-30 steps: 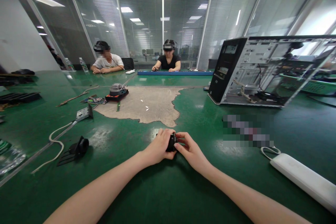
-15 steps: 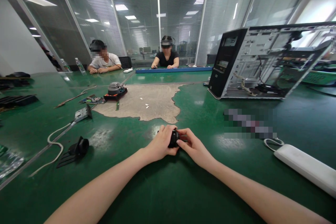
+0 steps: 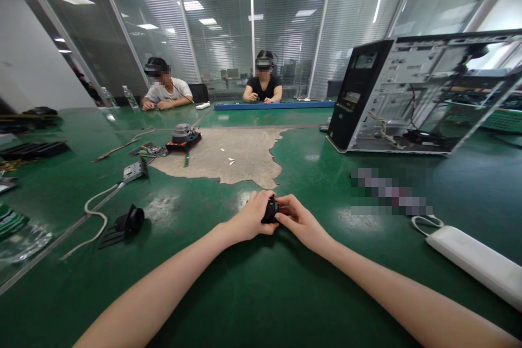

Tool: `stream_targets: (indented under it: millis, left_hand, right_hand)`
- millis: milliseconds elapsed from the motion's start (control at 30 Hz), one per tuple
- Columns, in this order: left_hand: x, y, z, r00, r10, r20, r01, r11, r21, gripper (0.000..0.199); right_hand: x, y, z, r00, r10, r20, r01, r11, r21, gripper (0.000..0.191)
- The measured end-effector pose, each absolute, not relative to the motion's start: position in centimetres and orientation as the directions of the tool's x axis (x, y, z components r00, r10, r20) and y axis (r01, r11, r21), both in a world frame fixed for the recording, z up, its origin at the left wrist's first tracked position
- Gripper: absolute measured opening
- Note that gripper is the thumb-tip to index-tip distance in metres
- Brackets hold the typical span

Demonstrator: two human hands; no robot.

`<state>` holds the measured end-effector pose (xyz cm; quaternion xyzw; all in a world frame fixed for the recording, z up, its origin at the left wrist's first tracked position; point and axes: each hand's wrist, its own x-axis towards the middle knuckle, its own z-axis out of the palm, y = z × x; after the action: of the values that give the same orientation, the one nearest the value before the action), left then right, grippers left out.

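Near the centre of the green table, my left hand is wrapped round a small black part. From the right, my right hand pinches the end of the same part between thumb and fingers. A bit of red shows by the right fingertips, too small to make out. Much of the black part is hidden by my fingers. Beyond my hands lies a torn-edged beige patch, with a few white scraps on it.
On the left are a black bracket-like part, a grey cable, a metal piece and a round-topped device. An open computer case and a white power strip stand right. Two people sit across.
The view has shifted slightly, moving the background a little to the right. Both hands keep their hold on the black part, and more red shows by my right fingers.
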<state>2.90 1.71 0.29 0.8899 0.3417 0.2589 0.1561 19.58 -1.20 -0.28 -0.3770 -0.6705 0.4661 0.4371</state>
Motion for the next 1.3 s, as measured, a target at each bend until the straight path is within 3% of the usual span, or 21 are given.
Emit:
stream_targets:
  millis: [267, 467, 800, 1067, 1300]
  left_hand:
    - [2.8, 0.9, 0.8, 0.651, 0.679, 0.340, 0.545, -0.729, 0.413, 0.055]
    - [2.7, 0.3, 1.0, 0.645, 0.692, 0.324, 0.563, -0.717, 0.412, 0.054]
    - [2.1, -2.6, 0.6, 0.570, 0.765, 0.300, 0.603, -0.638, 0.478, 0.058]
    - [2.1, -3.1, 0.8, 0.582, 0.767, 0.269, 0.587, -0.626, 0.514, 0.058]
    - [1.7, -3.6, 1.2, 0.579, 0.774, 0.258, 0.579, -0.612, 0.539, 0.058]
  right_hand:
    - [19.8, -1.3, -0.4, -0.348, 0.899, 0.266, -0.046, 0.267, -0.963, 0.018]
    - [19.5, -1.4, -0.2, -0.271, 0.930, 0.248, 0.037, 0.268, -0.963, 0.017]
    - [20.1, -3.1, -0.4, -0.485, 0.841, 0.240, 0.074, 0.313, -0.947, 0.029]
    - [20.1, -3.4, 0.0, -0.461, 0.867, 0.190, 0.063, 0.246, -0.967, 0.022]
    - [19.9, -3.4, 0.0, -0.479, 0.853, 0.207, 0.141, 0.307, -0.941, 0.025]
